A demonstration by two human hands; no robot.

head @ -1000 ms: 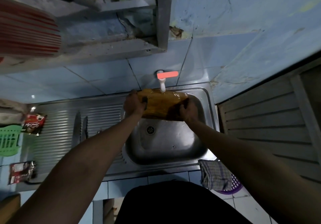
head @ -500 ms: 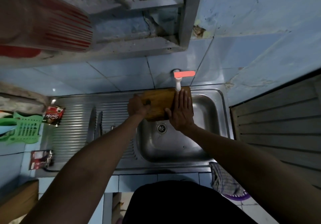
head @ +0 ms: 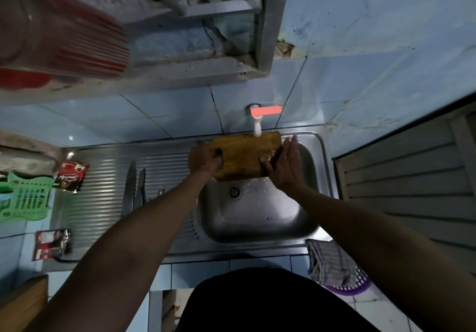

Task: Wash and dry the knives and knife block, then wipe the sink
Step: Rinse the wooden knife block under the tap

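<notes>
A wet wooden knife block [head: 244, 155] lies flat over the back of the steel sink [head: 257, 218], right under the white tap with a red handle [head: 258, 117]. My left hand [head: 204, 160] grips the block's left end, fingers curled by a dark slot. My right hand [head: 283, 166] lies flat with straight fingers on the block's right end. Two knives [head: 134, 187] lie side by side on the ribbed drainboard left of my left arm.
A green plastic rack [head: 25, 200] and two snack sachets [head: 70, 177] sit at the left of the counter. A checked cloth [head: 329, 262] hangs over a purple basket at the sink's front right corner. A wooden slatted door stands at the right.
My right hand went from gripping the block's right end to a flat palm that has slid rightward along its top. The block has turned flatter under the tap.
</notes>
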